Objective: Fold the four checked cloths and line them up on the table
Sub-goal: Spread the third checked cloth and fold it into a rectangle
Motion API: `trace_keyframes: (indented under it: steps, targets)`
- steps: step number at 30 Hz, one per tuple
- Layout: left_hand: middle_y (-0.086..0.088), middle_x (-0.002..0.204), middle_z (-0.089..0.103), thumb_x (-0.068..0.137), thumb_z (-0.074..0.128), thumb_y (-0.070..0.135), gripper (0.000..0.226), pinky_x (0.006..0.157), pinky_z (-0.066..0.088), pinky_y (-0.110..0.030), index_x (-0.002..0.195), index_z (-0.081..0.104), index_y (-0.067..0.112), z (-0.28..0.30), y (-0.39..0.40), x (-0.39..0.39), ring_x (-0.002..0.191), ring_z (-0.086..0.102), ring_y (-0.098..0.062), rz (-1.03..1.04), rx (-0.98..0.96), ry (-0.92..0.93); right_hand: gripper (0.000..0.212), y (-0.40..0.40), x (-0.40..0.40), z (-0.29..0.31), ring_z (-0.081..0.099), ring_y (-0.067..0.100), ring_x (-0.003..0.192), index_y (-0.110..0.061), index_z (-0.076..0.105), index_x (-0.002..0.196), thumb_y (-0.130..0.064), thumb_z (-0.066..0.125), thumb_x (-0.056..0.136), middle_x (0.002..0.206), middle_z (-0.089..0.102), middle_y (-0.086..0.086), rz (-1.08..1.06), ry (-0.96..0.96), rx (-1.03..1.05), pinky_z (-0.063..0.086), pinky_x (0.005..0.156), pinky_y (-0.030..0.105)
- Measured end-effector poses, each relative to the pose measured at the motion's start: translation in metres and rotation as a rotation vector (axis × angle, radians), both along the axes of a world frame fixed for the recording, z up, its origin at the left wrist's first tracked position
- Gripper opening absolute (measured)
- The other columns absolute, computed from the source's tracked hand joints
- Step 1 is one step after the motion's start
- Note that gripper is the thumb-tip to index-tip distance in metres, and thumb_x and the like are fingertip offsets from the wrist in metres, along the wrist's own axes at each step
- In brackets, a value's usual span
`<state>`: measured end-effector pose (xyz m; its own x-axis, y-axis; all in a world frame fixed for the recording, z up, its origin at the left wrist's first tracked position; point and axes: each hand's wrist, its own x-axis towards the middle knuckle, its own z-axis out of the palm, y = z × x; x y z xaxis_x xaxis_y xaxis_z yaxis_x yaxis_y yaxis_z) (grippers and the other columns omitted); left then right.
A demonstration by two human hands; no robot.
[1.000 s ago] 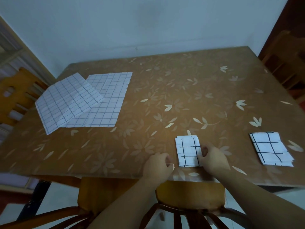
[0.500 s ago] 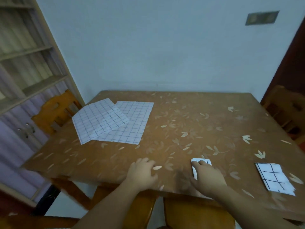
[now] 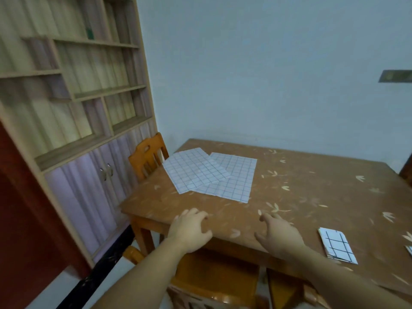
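Two unfolded checked cloths [image 3: 209, 175] lie overlapping on the bench [image 3: 312, 197], ahead of both hands; a folded cloth [image 3: 336, 246] sits just right of the right hand [image 3: 281, 237]. Both hands are empty, fingers spread, the left hand [image 3: 189, 230] resting at the bench edge. Best to take the upper cloth alone by its near corners, so the lower one isn't dragged.

Both bare hands, left hand [image 3: 191, 230] and right hand [image 3: 278, 236], empty over near edge of brown leaf-patterned table [image 3: 312, 197]; two unfolded white checked cloths [image 3: 209, 172] overlapping far left; folded white checked cloth [image 3: 336, 245] near right.
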<state>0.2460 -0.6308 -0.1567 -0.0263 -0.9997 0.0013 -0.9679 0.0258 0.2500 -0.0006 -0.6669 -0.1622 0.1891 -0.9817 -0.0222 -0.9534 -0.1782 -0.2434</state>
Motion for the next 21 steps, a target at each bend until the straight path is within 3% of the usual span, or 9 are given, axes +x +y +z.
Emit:
trace_keyframes:
  steps: [7,21]
  targets:
    - [0.011,0.135,0.046,0.09,0.047,0.054,0.046,0.104,0.036,-0.037,0.133,0.046,0.037,0.001,-0.016,0.057,0.126,0.04,-0.016,0.05,0.007,-0.002,0.056,-0.026,0.063,0.003,0.053,0.022,0.116,-0.025,0.043,0.136,-0.052,0.05,0.088,0.138,0.045,0.0,0.024,-0.013,0.051,0.047,0.094,0.039]
    - [0.013,0.119,0.054,0.084,0.049,0.053,0.044,0.095,0.043,-0.035,0.125,0.053,0.036,-0.014,-0.145,0.128,0.112,0.047,-0.012,0.12,0.074,-0.015,0.052,-0.159,0.149,-0.037,0.053,0.019,0.118,-0.026,0.041,0.138,-0.048,0.049,0.091,0.14,0.046,-0.001,0.078,-0.127,0.129,0.044,0.099,0.04]
